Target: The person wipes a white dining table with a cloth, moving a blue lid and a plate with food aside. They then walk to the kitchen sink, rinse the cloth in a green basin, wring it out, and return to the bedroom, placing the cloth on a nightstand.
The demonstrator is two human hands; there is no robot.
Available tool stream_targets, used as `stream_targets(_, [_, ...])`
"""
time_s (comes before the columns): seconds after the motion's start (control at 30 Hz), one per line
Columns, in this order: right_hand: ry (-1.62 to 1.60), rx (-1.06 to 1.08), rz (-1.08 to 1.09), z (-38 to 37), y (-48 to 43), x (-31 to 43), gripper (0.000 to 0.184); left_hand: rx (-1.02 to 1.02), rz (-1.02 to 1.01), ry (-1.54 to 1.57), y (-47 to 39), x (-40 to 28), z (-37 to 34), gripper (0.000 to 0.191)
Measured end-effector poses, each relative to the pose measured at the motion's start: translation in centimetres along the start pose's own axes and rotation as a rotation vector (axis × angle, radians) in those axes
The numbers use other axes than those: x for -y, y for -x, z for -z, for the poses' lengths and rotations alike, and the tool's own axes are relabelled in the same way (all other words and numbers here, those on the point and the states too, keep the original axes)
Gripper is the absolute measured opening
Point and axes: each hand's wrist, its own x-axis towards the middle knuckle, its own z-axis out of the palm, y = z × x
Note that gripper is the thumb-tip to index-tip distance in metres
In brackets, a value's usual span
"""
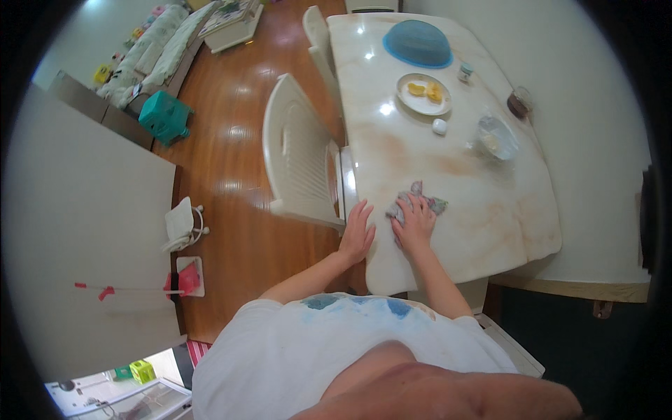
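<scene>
A crumpled grey cloth [440,206] lies on the marble-patterned dining table [451,247]. My right hand [416,223] presses down on it, fingers spread over the fabric, and part of the cloth is hidden beneath the palm. Beside the table's left edge is my left hand [358,236], holding nothing, its fingers extended. Whether it touches the edge I cannot tell. Farther up the table, a white plate [420,108] carries pieces of yellow food [433,92]. A small white object [440,126] sits just below the plate.
A clear-covered bowl [501,139], a dark-filled jar [520,102], a small lidded jar [465,72] and a blue mesh food cover [418,44] stand on the table. White chairs [294,152] line its left side. A teal stool [165,116] stands on the wooden floor.
</scene>
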Motion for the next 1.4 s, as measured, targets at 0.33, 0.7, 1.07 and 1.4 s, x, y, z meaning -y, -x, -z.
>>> stream_targets(0.33, [-0.001, 0.127, 0.018, 0.2, 10.7, 6.7, 0.047, -0.148, 0.795, -0.092, 27.0, 6.9, 16.7, 0.042])
stream_targets(0.7, [-0.845, 0.311, -0.251, -2.1, 7.2, 11.8, 0.037, -0.542, 1.025, -0.206, 42.9, 12.0, 23.8, 0.041])
stream_targets(1.07, [-1.457, 0.569, -0.607, -0.3, 3.1, 16.6, 0.039, -0.513, 1.252, -0.159, 53.1, 8.4, 23.8, 0.035])
stream_targets(1.4, [-1.284, 0.325, -0.442, 1.8, 0.0, 13.0, 0.037, -0.528, 1.197, -0.079, 55.7, 11.0, 21.4, 0.032])
